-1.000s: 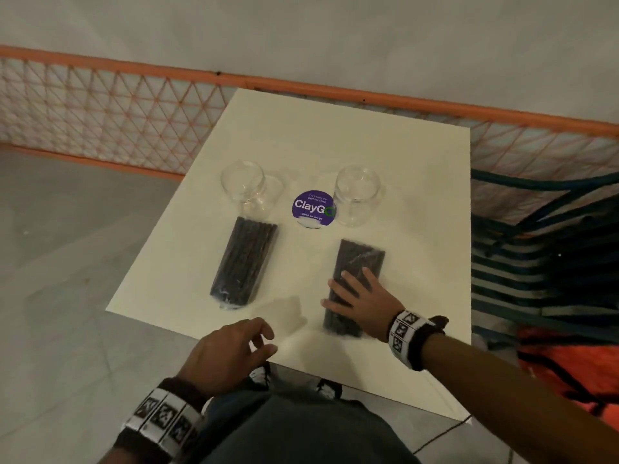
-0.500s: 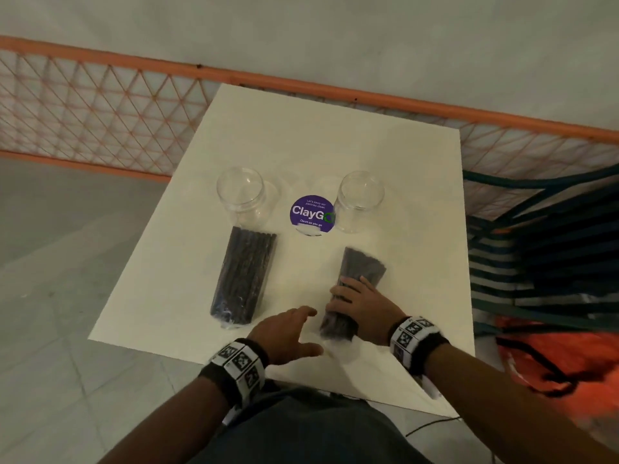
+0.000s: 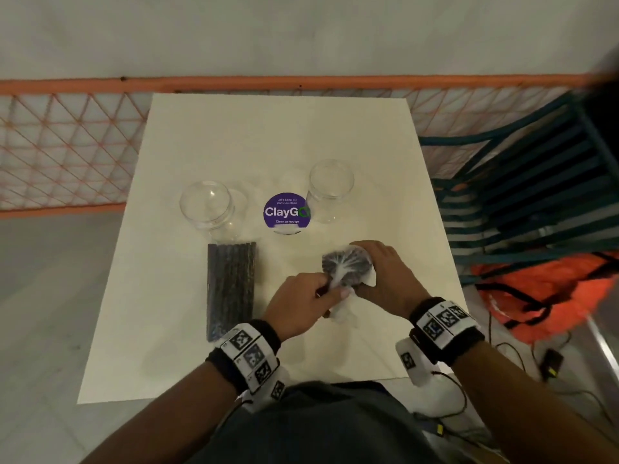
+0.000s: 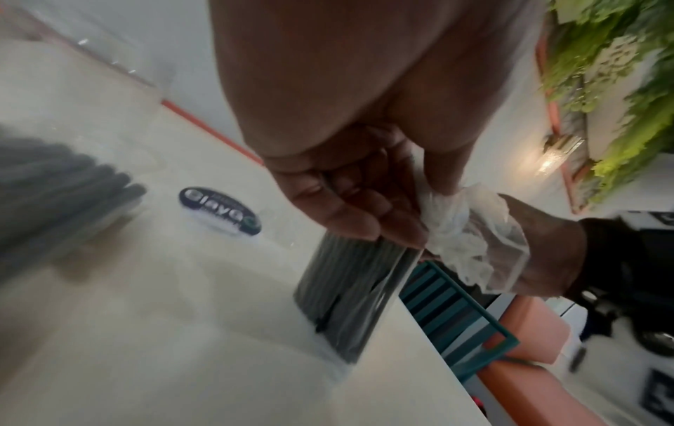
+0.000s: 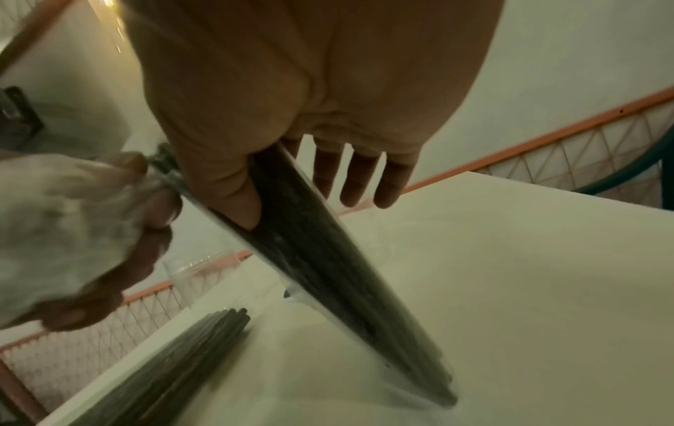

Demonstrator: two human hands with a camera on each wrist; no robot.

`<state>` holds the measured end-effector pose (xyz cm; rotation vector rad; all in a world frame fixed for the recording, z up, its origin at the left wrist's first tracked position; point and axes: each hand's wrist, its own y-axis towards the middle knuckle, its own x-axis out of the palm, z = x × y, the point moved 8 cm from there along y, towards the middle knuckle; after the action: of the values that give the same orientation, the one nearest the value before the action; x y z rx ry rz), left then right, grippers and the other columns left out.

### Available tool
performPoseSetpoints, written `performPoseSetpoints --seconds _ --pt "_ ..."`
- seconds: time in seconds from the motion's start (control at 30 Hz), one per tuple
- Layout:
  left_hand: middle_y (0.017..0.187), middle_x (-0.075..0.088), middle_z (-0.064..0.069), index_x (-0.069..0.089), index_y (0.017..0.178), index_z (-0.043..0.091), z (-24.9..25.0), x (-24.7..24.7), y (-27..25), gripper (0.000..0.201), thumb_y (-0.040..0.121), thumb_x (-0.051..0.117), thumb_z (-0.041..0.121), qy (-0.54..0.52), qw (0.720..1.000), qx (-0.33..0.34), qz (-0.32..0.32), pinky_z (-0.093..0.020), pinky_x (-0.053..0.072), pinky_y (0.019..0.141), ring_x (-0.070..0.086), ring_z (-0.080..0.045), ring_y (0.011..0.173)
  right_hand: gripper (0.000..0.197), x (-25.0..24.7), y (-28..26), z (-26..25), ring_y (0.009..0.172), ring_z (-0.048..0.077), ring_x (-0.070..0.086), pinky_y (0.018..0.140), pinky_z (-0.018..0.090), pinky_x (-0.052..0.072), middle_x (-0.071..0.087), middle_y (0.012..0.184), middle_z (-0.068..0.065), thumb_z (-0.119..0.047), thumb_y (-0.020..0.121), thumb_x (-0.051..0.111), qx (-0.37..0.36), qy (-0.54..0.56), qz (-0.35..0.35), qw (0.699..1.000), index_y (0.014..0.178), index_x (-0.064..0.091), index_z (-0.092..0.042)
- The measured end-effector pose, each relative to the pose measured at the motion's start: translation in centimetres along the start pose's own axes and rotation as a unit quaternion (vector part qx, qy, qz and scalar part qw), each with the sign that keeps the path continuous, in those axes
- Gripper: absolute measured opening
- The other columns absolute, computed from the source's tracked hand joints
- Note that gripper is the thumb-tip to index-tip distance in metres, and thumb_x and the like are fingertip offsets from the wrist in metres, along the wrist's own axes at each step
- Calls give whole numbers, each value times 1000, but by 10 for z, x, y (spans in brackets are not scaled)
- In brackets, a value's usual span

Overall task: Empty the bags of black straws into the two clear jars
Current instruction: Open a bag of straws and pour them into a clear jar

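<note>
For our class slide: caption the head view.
Both hands stand one clear bag of black straws upright on the white table.

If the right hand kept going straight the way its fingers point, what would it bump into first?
Probably the right clear jar. The right hand grips the upright bag of straws, fingers pointing away across the table toward that jar. Depth is unclear, so it might pass beside it.

Thin, crinkled clear plastic film wraps the bag of matt black straws (image 3: pixel 347 270), its gathered end whitish and creased. Two glossy see-through jars (image 3: pixel 206 205) catch highlights on a smooth, matt cream table (image 3: pixel 278 135), beside a shiny purple sticker (image 3: pixel 286 212). Behind runs orange painted-looking mesh fencing (image 3: pixel 67 142).
</note>
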<state>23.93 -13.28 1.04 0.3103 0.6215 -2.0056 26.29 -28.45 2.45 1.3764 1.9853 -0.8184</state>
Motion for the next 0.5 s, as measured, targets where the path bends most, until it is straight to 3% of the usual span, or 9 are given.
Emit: performPoseSetpoints --seconds 0.07,0.13,0.27,0.33,0.4,0.5 --pt "65 67 3 60 73 24 15 -1 4 34 93 57 52 51 998 24 11 -37 53 61 65 -16 62 78 -3 -5 -3 130 23 43 110 39 34 47 142 2 -21 72 76 -39 44 18 998 141 38 -20" --pt "61 58 6 54 73 26 35 -1 4 33 95 53 52 133 989 60 17 -30 44 55 57 -15 59 83 2 -10 -1 130 21 45 111 40 33 46 144 5 -38 70 74 -71 53 22 996 142 33 -28" --pt "76 66 6 58 85 22 68 3 4 39 95 45 57 251 962 105 27 -28 46 58 59 -14 66 59 7 -3 20 116 20 56 101 46 46 59 129 0 -41 75 68 -47 48 41 997 129 52 -24" --pt "77 64 7 55 87 24 84 -5 1 31 96 47 53 246 960 114 67 -25 40 60 56 -13 67 51 1 -2 26 107 20 62 93 40 49 66 118 -2 -44 74 63 -18 105 51 993 119 60 -22" --pt "77 66 8 59 96 26 97 -22 -4 23 96 50 46 207 964 117 123 -25 39 59 57 -13 66 41 -7 -1 29 95 15 65 85 31 51 71 106 -3 -40 72 70 -2 156 48 987 110 64 -23" --pt "74 66 12 65 97 30 108 -45 -5 15 95 57 42 156 968 113 164 -28 46 59 53 -5 60 40 -16 1 31 85 5 65 75 20 48 71 97 -12 -45 69 72 -10 165 33 986 107 63 -32"
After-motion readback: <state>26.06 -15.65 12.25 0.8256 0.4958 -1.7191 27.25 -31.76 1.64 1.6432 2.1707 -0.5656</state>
